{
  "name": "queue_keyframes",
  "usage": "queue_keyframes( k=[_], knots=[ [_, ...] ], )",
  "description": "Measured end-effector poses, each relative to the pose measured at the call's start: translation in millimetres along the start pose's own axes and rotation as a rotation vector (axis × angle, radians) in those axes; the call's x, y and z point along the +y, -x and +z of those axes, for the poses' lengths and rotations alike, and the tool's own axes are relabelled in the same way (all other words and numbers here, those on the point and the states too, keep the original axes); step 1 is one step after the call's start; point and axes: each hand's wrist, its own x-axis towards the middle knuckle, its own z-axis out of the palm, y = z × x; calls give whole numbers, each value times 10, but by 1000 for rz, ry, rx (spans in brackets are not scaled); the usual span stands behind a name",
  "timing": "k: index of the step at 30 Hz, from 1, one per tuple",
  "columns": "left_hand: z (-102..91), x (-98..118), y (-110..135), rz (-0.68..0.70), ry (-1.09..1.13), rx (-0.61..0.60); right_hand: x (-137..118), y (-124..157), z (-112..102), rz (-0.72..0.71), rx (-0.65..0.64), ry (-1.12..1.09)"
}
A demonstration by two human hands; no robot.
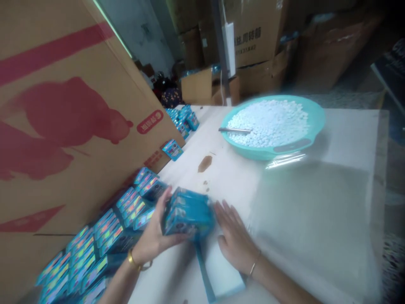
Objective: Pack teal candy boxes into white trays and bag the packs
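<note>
My left hand (155, 236), with a gold bracelet at the wrist, grips a bundle of blue packets (190, 213) above the white table (234, 181). Its thumb lies along the near side and its fingers along the far left side. My right hand (236, 236) is just right of the bundle, fingers stretched out and nothing held; blur hides whether its fingertips touch it. Below the hands lies a flat white piece with a blue edge (204, 270), its kind unclear. To the left, overlapping rows of blue packets (104, 228) with shiny coloured labels lie along the carton.
A large printed carton (72, 105) walls off the left side. At the back, a turquoise basin (316, 120) holds many small white pieces (272, 120) and a metal utensil (236, 130). A clear plastic sheet (313, 223) covers the table's right part. More packets (186, 120) lie beyond the carton's corner.
</note>
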Motion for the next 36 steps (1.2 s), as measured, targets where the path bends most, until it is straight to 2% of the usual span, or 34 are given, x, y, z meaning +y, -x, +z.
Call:
queue_keyframes(
  k=[4, 9, 11, 13, 15, 18, 20, 22, 24, 27, 31, 36],
  knots=[
    [187, 96, 85, 55, -163, -120, -8, 19, 24, -20, 14, 7],
    [451, 296, 47, 25, -328, -63, -13, 60, 84, -77, 83, -19],
    [461, 309, 52, 46, -390, -76, 0, 70, 113, -79, 111, -34],
    [340, 254, 65, 52, -426, -105, 13, 73, 132, -79, 128, -42],
    [124, 127, 81, -46, -483, -34, 21, 73, 135, -87, 135, -44],
    [-162, -180, 101, -361, -620, 140, 21, 70, 113, -92, 138, -39],
    [-224, -402, 112, -535, -669, 106, 18, 67, 94, -101, 137, -34],
    [-186, -572, 131, -615, -688, 33, 17, 63, 79, -120, 129, -32],
    [-104, -654, 165, -612, -722, 14, 14, 60, 68, -146, 96, -37],
    [-26, -664, 243, -527, -763, 69, -9, 64, 58, -187, 35, -52],
    [-113, -710, 324, -413, -733, 173, -76, 81, 54, -222, 20, -118],
    [-282, -881, 273, -324, -681, 21, -123, 79, 68, -184, 0, -158]
  ],
)
